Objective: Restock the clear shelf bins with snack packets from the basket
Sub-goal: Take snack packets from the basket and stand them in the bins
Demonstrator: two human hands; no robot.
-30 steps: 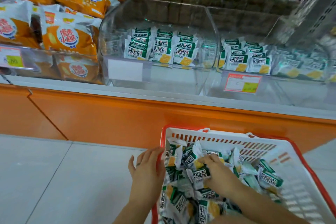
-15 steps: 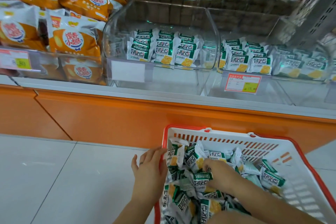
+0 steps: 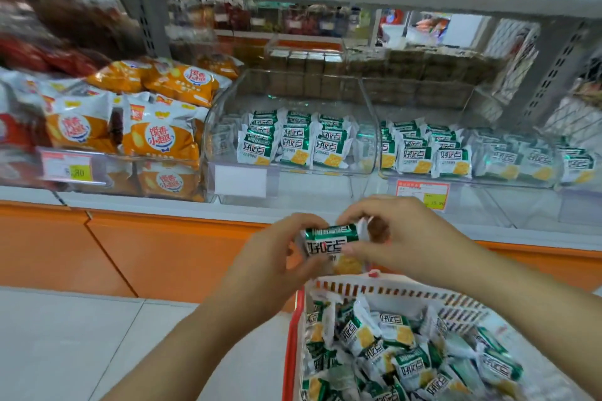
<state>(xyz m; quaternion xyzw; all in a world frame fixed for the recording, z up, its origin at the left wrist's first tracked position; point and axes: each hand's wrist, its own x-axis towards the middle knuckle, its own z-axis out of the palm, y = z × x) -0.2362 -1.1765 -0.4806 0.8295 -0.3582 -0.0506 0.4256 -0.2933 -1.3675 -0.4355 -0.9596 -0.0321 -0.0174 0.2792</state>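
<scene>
Both hands meet in front of the shelf edge around one green-and-white snack packet [image 3: 330, 241], held upright with its printed face toward the camera. The left hand [image 3: 270, 267] grips the packet from 9 o'clock, fingers curled over the top corner and thumb tucked beneath. The right hand [image 3: 404, 238] comes in from 3 o'clock, its thumb [image 3: 353, 250] pressed across the packet's face and its bent fingers arched over the top edge. How the fingers lie behind the wrapper cannot be told.

At 6 o'clock from the held packet stands the red-rimmed white basket [image 3: 384, 287], heaped with loose packets [image 3: 400, 358] of the same kind. At 12 o'clock is the middle clear bin [image 3: 224, 140], with like packets in upright rows. A second bin [image 3: 475, 127] at 2 o'clock holds more, and orange bags [image 3: 159, 137] fill the shelf at 10 o'clock.
</scene>
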